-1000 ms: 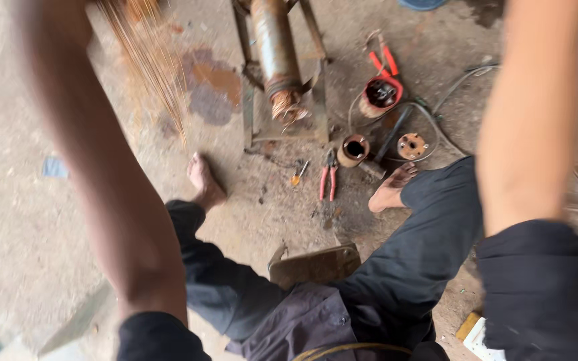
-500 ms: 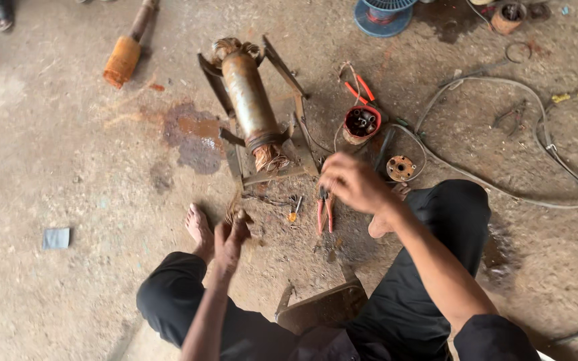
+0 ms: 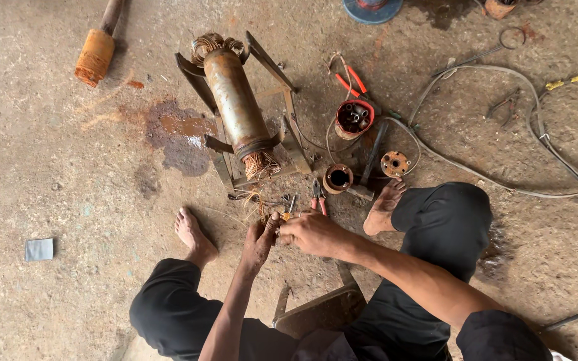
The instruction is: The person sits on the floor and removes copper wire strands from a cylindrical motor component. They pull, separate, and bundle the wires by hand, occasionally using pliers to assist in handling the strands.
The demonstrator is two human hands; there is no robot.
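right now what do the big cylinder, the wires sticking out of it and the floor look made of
Cylinder: probably steel, dull brown and rust-streaked. Wires: likely copper, thin strands with an orange-brown sheen. Floor: looks like bare concrete, grey, gritty, with a dark rusty stain.

thin copper wire strands (image 3: 260,204), tangled, on dirt floor

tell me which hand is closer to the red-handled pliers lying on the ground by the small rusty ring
Right. The right hand sits just below the red-handled pliers, almost touching the handles. The left hand is further off, lower and to their left, meeting the right hand's fingers.
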